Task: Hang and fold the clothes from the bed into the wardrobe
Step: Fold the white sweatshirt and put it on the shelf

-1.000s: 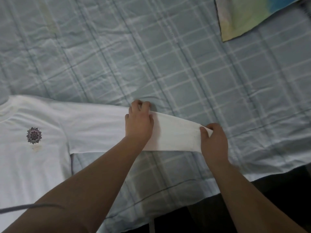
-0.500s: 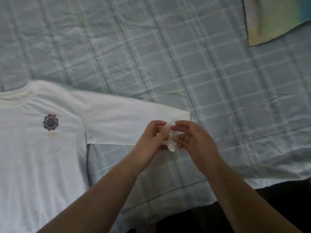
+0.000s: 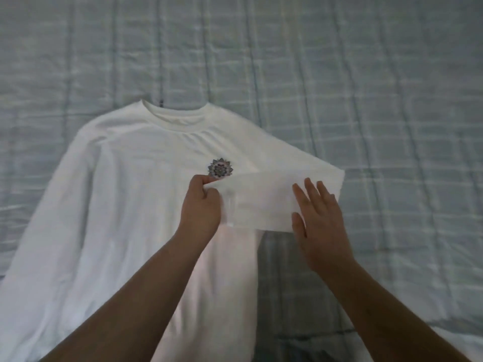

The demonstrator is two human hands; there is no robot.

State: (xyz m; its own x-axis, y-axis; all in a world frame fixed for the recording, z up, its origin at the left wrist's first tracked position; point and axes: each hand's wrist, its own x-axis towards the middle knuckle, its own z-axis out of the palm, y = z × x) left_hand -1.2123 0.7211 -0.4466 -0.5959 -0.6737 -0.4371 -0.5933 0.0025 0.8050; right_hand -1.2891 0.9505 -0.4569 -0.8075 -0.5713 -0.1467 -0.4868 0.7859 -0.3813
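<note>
A white long-sleeved shirt (image 3: 125, 205) lies flat and face up on the bed, collar at the far side, with a small dark flower print (image 3: 220, 168) on the chest. Its right-hand sleeve (image 3: 264, 199) is folded back across the chest. My left hand (image 3: 202, 207) pinches the cuff end of that sleeve just below the print. My right hand (image 3: 317, 220) lies flat with straight, spread fingers on the folded sleeve near its outer fold. The shirt's other sleeve stretches down the left side.
The bed is covered by a grey-blue checked quilt (image 3: 379, 105), wrinkled all round the shirt. The quilt's near edge (image 3: 444, 333) shows at the lower right.
The sleeve end has been carried left and folded over the chest. My left hand now holds the cuff alone; my right hand let go and flattened. The view has shifted onto the shirt.
</note>
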